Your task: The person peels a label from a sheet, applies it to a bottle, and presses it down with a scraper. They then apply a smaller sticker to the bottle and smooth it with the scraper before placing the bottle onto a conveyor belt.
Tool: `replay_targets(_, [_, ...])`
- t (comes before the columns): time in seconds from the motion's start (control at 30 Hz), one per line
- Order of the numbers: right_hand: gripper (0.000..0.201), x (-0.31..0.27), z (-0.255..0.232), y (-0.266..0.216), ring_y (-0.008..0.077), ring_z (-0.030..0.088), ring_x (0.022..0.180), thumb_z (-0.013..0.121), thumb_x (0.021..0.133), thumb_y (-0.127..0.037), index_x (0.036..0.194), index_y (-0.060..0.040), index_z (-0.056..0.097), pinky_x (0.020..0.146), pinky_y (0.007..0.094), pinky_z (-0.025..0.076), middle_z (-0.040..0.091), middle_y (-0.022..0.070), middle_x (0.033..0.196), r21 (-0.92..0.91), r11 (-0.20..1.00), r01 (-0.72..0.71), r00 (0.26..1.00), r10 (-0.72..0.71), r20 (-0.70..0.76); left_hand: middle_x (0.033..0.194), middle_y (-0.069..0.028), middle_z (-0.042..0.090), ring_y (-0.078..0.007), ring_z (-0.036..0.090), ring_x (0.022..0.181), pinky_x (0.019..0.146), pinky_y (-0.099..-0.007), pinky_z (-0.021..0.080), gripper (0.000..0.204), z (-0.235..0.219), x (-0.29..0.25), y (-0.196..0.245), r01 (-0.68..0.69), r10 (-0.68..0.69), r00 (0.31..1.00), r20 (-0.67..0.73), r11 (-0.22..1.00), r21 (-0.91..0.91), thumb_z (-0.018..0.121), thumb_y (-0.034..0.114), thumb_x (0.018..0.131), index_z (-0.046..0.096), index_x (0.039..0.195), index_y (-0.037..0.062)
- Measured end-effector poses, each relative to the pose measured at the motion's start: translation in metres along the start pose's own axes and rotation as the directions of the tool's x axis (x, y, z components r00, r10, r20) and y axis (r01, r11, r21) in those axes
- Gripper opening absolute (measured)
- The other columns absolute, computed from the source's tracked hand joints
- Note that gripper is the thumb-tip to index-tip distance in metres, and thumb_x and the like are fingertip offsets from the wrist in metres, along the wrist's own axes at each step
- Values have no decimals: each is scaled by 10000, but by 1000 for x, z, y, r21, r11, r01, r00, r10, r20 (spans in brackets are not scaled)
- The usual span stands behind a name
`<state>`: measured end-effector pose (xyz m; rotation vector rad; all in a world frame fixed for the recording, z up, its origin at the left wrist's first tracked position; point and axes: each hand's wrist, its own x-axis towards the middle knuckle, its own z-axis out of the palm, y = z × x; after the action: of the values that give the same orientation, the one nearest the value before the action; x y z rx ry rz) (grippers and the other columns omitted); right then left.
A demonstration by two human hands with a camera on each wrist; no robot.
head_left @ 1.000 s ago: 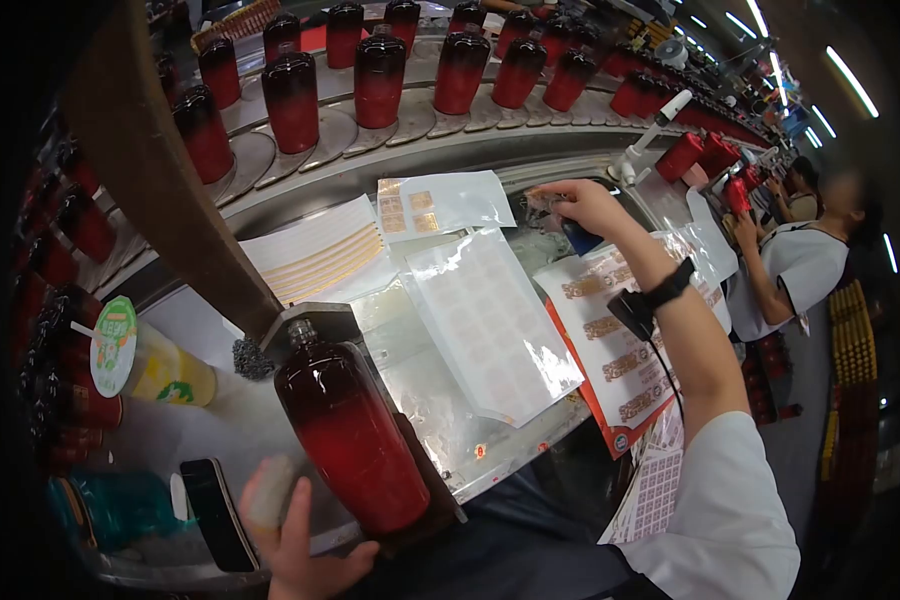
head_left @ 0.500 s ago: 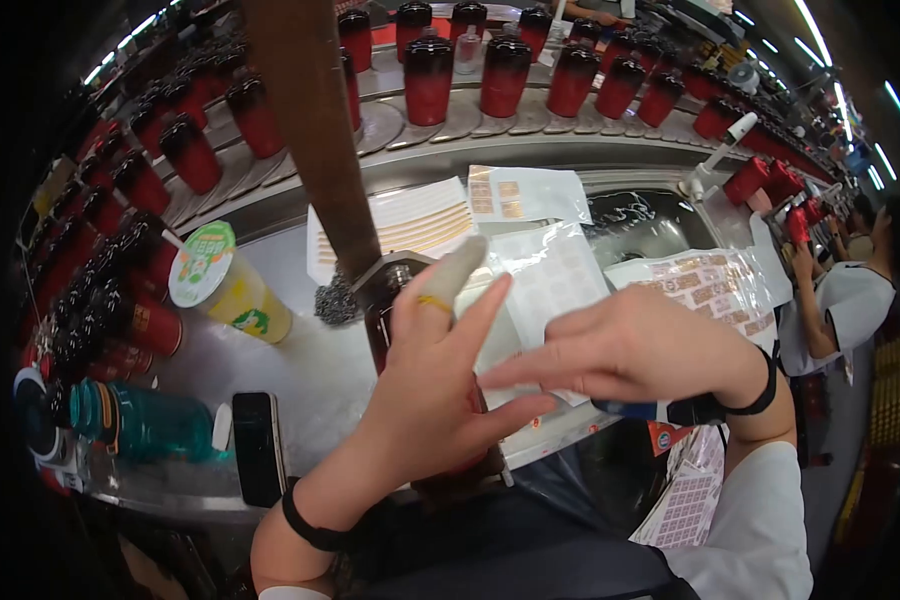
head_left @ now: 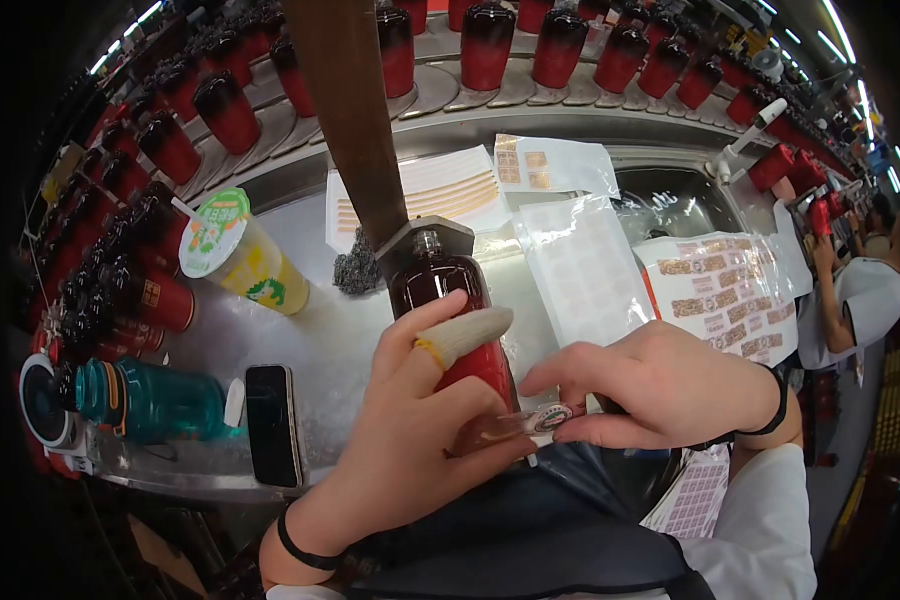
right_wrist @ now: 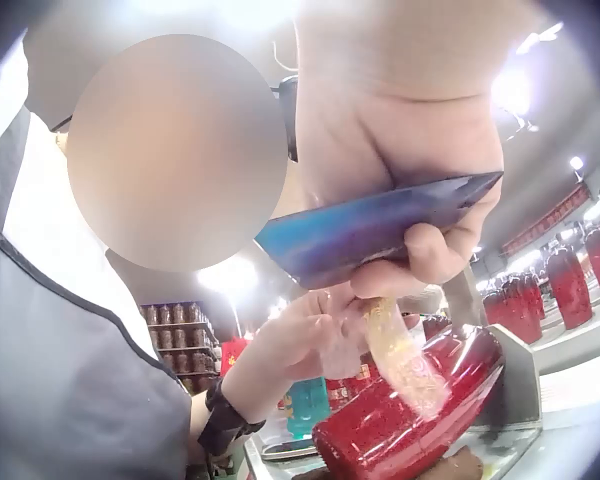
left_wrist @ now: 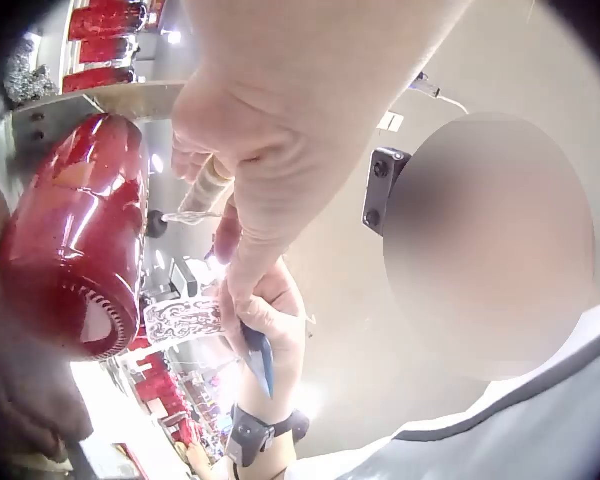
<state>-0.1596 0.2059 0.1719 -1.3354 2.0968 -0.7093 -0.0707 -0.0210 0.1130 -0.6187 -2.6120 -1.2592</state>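
Observation:
A red bottle with a dark top leans back in a metal and wooden holder, partly covered by my left hand. That hand, with a pale cover on one finger, pinches one end of a clear strip bearing a printed label. My right hand pinches the strip's other end, beside the bottle. A flat blue tool is also held in the right hand, across the palm in the right wrist view. The left wrist view shows the strip as a patterned piece near the bottle's base.
A drink cup, teal water bottle and phone stand or lie at left. Label sheets and a sink are at right. Bottles line a conveyor behind; a wooden post rises at the holder.
The right hand has come from the sink to the left hand, which has risen from beside the bottle to over it. The labelled strip now shows between them. The head view has shifted.

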Motion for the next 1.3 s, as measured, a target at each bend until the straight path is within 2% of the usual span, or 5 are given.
replay_targets(0.3, [210,10,30,48,208,623,616,751,867,-236,931,-55,666,577,326,471,643,70,737,263,956,-129,990,142,-28,1407,-182,514,-403,397,1357,1073,-493,388,232,22,-42,-20,179,-187,975,-118,981,-75,854,122,719,660,841,87])
replay_targets(0.4, [147,20,43,64,72,509,637,787,857,-154,848,-44,691,582,243,398,604,0,753,452,887,-98,985,152,-85,1452,-221,444,-389,388,1379,1090,-484,397,229,25,-46,-24,250,-292,941,-170,941,-229,843,128,745,652,861,75])
replay_targets(0.6, [269,21,60,84,100,464,674,808,828,-308,824,-66,692,611,255,393,578,1,831,530,840,-115,967,217,-135,1486,-250,354,-377,387,1401,1099,-471,406,239,32,-50,-32,268,-302,943,-140,938,-220,813,90,772,615,903,62])
replay_targets(1.0, [200,22,68,94,59,450,687,815,828,-183,784,-58,665,627,229,376,625,10,934,587,803,-103,956,244,-166,1496,-250,343,-351,343,1445,1032,-378,440,123,40,-49,-32,444,-612,789,-49,624,-643,650,-55,866,571,881,38])
replay_targets(1.3, [339,24,69,97,124,533,673,807,825,-349,781,-42,670,621,291,438,613,46,790,645,757,-101,952,263,-159,1446,-257,448,-153,507,1227,908,-249,432,110,37,-48,-30,439,-669,741,-52,542,-716,665,-37,880,600,914,44])
